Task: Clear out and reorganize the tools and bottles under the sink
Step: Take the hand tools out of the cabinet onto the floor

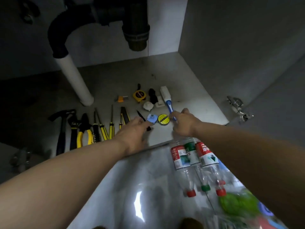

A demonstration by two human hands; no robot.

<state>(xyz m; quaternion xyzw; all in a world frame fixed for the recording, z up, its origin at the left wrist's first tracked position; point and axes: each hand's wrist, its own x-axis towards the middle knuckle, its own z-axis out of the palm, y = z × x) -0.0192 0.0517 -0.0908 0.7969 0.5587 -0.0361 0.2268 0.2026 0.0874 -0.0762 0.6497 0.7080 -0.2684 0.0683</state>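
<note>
Both my arms reach into the cabinet under the sink. My right hand [184, 123] grips the handle end of a blue and white brush [166, 98] that lies on the cabinet floor [194, 96]. My left hand [134, 133] rests over a black-handled tool [142, 116], fingers spread, beside a light blue plastic piece [152, 118] and a yellow round tin [163, 119]. A row of tools lies to the left: hammer [60, 129], yellow pliers [84, 131], screwdrivers [105, 128]. Three clear bottles [196, 161] lie on the tiled floor in front.
A white drain pipe [74, 80] stands at the left rear under a black trap [135, 25]. A yellow tape measure [139, 95], black object and white parts sit behind the tin. Cabinet hinge [236, 107] at right. Green plastic bag [237, 205] lies near the bottles.
</note>
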